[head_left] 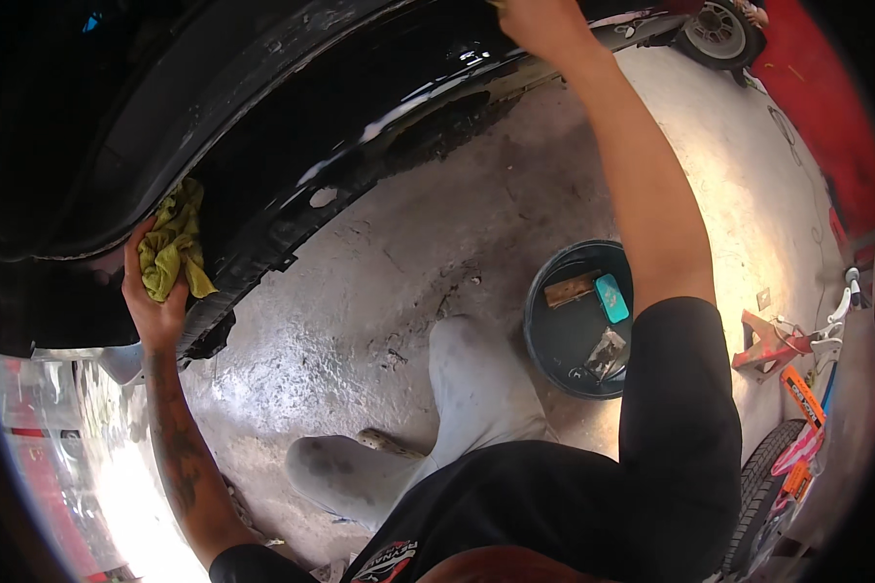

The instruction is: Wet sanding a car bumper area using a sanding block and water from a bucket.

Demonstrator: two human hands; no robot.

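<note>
Left hand (154,309) is pinching a bunched yellow-green cloth (175,248) between thumb and fingers, cloth sitting against the black car body (272,160) at the left. Right hand (544,31) is reaching to the same car body at the top edge, fingers mostly cut off, so can't tell its grip. Dark round tub (557,342) is standing on the floor (437,228) near the right arm, holding a teal block (612,298) and two brownish pieces.

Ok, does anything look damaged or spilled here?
Yes: the glossy black car body has a ragged-looking lower edge and a pale oval spot, possibly a hole. The grey concrete floor shines at left, perhaps wet.
</note>
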